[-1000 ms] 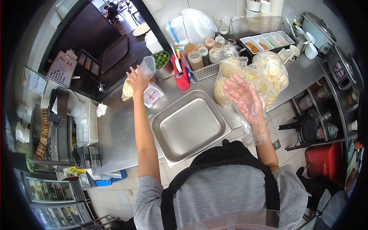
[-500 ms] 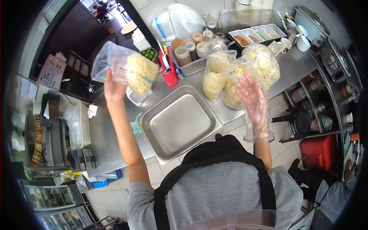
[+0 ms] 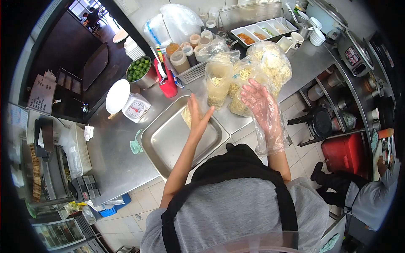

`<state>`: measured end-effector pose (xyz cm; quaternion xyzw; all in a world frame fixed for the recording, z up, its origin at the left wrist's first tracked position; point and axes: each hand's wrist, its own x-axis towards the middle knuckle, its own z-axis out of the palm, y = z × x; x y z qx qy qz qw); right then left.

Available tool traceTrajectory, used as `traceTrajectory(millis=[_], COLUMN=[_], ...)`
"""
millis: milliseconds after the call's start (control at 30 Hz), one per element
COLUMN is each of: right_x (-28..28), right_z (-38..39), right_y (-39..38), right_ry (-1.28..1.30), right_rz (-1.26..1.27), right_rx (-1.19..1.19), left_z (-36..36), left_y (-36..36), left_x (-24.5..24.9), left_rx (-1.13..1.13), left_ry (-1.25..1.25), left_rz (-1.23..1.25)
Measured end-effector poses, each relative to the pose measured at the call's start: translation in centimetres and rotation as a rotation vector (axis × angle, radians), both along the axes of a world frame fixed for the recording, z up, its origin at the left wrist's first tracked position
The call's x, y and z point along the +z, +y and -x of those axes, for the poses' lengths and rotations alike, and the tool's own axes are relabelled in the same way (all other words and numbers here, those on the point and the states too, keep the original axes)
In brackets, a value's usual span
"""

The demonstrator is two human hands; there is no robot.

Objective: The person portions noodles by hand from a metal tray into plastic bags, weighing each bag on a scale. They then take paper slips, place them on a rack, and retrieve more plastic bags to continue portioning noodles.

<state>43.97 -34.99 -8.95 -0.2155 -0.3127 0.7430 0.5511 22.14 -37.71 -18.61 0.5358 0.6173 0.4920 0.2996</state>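
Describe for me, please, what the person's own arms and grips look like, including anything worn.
The right grip wears a loose, clear plastic glove reaching past the wrist; the left grip is bare. Both forearms are bare below short grey sleeves.

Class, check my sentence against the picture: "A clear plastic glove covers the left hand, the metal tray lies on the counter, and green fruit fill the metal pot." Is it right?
Not quite: the head view shows the glove on the right hand; the left hand is bare. The metal tray does lie on the counter, and green fruit fill the metal pot.
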Motion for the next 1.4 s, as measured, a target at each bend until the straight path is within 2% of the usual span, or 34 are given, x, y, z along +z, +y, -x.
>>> traceTrajectory(millis=[100,200,300,400,500,533,567,633,700,833,900,1033,1067,1133,1233,1300,1400], right_x=[-0.5,-0.7,-0.6,-0.5,-0.7,-0.7,-0.7,-0.5,-0.7,-0.8,-0.7,-1.0,-0.9,-1.0,-1.0,-1.2,-1.6], right_z=[-0.8,-0.9,-1.3,-1.9,-2.4,-2.5,-2.5,-2.3,-2.2,-1.8,-1.7,-2.0,-2.0,-2.0,-2.0,-2.0,-2.2], right_y=[0.2,-0.2,-0.4,0.0,-0.1,-0.1,0.0,0.1,0.6,1.2,1.2,1.2,1.1,0.9,0.7,0.6,0.6], right_ry=[-0.005,0.01,0.046,0.046,0.033,0.032,0.036,0.046,0.049,0.053,0.062,0.055,0.059,0.065,0.075,0.08,0.07], right_rz=[-0.014,0.021,0.006,0.005,0.003,-0.006,-0.006,-0.003,0.004,0.014,0.02,0.035,0.047,0.06,0.055,0.052,0.032], right_rx=[-0.046,-0.047,-0.052,-0.1,-0.108,-0.098,-0.103,-0.102,-0.095,-0.077,-0.078,-0.087,-0.1,-0.113,-0.114,-0.117,-0.086], left_z=[0.6,-1.6,-1.6,0.4,4.5,3.7,3.3,5.2,8.6,16.4,19.6,28.0,29.8,33.6,38.8,39.3,34.7], left_y=[1.3,6.0,10.5,12.5,14.4,12.0,10.8,11.0,10.5,9.3,8.3,7.3,7.2,7.3,8.4,8.5,7.4], left_x=[5.5,5.3,2.7,2.5,2.0,7.9,10.9,13.5,16.4,20.8,22.9,23.9,23.7,21.9,17.0,14.1,14.0], left_rx=[-0.046,-0.002,-0.077,-0.036,-0.096,-0.214,-0.161,-0.183,-0.283,-0.243,-0.024,0.179,0.21,0.264,0.416,0.481,0.362], left_ry=[0.322,0.481,0.467,0.351,-0.109,-0.148,-0.274,-0.617,-0.805,-1.052,-0.981,-0.723,-0.581,-0.301,-0.06,-0.012,-0.025], left_rz=[-0.231,0.095,0.338,0.334,0.331,0.224,0.132,0.005,-0.044,-0.178,-0.235,-0.3,-0.299,-0.291,-0.186,-0.219,-0.239])
